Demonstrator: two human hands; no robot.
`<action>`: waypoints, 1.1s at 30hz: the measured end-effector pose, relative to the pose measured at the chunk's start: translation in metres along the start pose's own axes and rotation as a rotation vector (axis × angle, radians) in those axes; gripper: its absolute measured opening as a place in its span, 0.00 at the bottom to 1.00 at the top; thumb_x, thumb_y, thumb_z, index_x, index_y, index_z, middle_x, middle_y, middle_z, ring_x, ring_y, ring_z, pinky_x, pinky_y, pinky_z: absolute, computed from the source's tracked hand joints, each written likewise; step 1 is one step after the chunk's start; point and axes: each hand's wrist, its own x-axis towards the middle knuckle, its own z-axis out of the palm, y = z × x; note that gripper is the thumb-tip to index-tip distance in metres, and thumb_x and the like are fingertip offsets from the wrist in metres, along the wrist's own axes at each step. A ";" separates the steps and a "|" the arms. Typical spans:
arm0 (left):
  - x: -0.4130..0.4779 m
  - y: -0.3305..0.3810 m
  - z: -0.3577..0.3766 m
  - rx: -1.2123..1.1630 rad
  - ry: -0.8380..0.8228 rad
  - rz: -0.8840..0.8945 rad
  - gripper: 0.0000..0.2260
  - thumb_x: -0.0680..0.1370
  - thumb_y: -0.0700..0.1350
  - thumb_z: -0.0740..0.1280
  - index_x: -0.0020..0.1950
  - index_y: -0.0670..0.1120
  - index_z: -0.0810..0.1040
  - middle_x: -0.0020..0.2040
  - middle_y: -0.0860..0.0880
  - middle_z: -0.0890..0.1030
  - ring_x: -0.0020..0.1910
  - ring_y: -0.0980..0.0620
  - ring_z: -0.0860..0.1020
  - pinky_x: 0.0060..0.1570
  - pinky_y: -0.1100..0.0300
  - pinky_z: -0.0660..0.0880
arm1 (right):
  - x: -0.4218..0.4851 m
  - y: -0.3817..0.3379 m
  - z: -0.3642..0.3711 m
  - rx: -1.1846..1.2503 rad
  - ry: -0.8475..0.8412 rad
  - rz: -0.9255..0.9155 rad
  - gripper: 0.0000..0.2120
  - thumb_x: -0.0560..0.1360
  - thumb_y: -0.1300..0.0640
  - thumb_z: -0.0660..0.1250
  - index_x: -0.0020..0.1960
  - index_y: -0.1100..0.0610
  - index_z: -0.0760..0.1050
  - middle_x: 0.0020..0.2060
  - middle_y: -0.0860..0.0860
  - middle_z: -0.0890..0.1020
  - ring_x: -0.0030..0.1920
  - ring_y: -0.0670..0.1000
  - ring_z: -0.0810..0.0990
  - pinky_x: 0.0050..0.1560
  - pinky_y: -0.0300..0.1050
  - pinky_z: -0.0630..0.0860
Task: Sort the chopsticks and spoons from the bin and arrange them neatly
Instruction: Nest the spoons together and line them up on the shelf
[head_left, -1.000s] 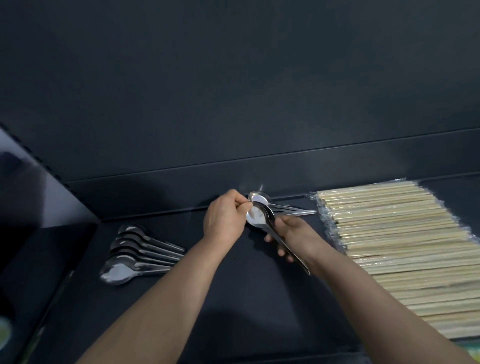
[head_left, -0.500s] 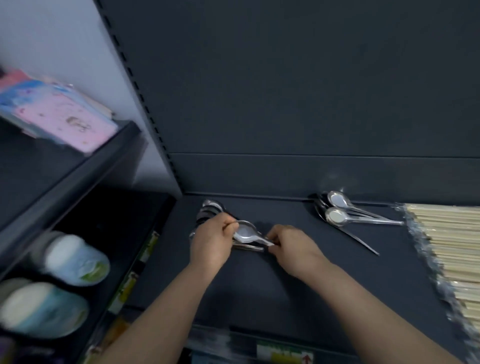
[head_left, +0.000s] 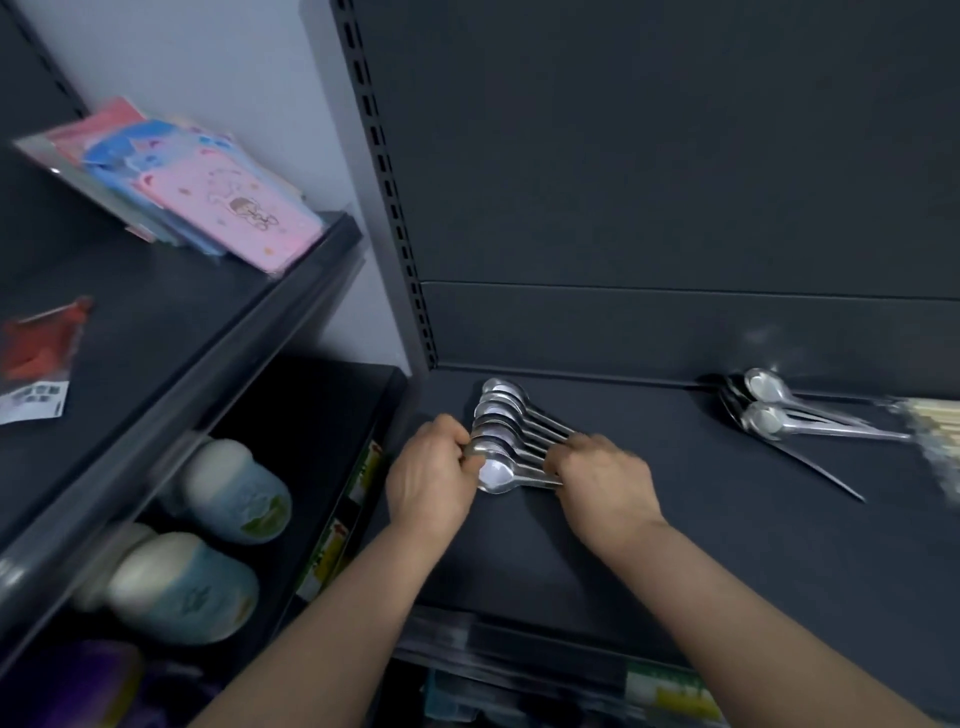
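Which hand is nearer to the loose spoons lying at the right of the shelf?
Right. The right hand holds the handles of the row of spoons, on the side toward the loose spoons; the left hand grips the bowls, farther left.

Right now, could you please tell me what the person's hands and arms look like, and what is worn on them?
The left hand and right hand are bare: no gloves, rings or watch show. The left arm and right arm are bare too, with no sleeve in view.
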 end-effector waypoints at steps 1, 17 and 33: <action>0.002 0.002 0.000 -0.008 0.008 0.018 0.09 0.75 0.50 0.70 0.52 0.50 0.76 0.48 0.53 0.77 0.48 0.51 0.77 0.43 0.55 0.75 | 0.000 0.001 0.000 0.005 0.004 0.006 0.14 0.72 0.64 0.63 0.55 0.51 0.75 0.53 0.47 0.76 0.56 0.52 0.73 0.42 0.41 0.65; 0.012 0.156 0.081 -0.160 -0.279 0.242 0.04 0.76 0.48 0.68 0.50 0.52 0.79 0.49 0.53 0.83 0.52 0.50 0.80 0.52 0.53 0.77 | -0.060 0.136 -0.036 0.062 0.020 0.154 0.10 0.75 0.52 0.64 0.56 0.49 0.77 0.55 0.49 0.76 0.60 0.53 0.71 0.57 0.47 0.69; 0.024 0.269 0.132 0.038 -0.199 0.135 0.10 0.78 0.55 0.66 0.44 0.50 0.80 0.44 0.50 0.82 0.46 0.47 0.80 0.41 0.56 0.75 | -0.044 0.274 -0.036 0.087 0.142 0.320 0.13 0.75 0.54 0.63 0.59 0.52 0.76 0.55 0.52 0.79 0.59 0.56 0.73 0.59 0.50 0.69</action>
